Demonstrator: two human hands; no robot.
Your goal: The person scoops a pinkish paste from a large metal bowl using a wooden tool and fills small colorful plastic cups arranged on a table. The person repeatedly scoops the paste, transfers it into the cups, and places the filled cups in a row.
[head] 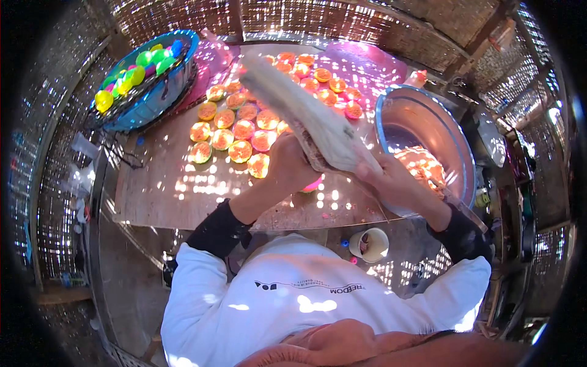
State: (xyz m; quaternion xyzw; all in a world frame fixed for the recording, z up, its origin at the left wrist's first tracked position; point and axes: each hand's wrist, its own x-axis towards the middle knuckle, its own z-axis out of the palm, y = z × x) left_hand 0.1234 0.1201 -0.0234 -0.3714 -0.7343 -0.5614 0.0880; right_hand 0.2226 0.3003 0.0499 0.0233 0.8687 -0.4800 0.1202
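A long, pale club-like slab (pixel 293 101), perhaps wood, slants above the table with a rough brown lower edge. My right hand (pixel 390 179) grips its near end. My left hand (pixel 291 158) is curled right beside that brown edge, and its fingertips are hidden. Part of a pink cup (pixel 313 185) shows just beneath the left hand; whether the fingers hold it is unclear. Beyond my hands, rows of small coloured cups (pixel 240 151) filled with orange crumbly material stand on the wooden table (pixel 156 192). The slab covers some of them.
At the right, a large metal basin (pixel 451 119) holds an orange crumbly heap (pixel 422 167). A blue tub (pixel 151 108) with several bright green and yellow cups (pixel 133 78) sits at the back left. Below the table's edge stands a whitish bucket (pixel 378 245). Woven walls surround the space.
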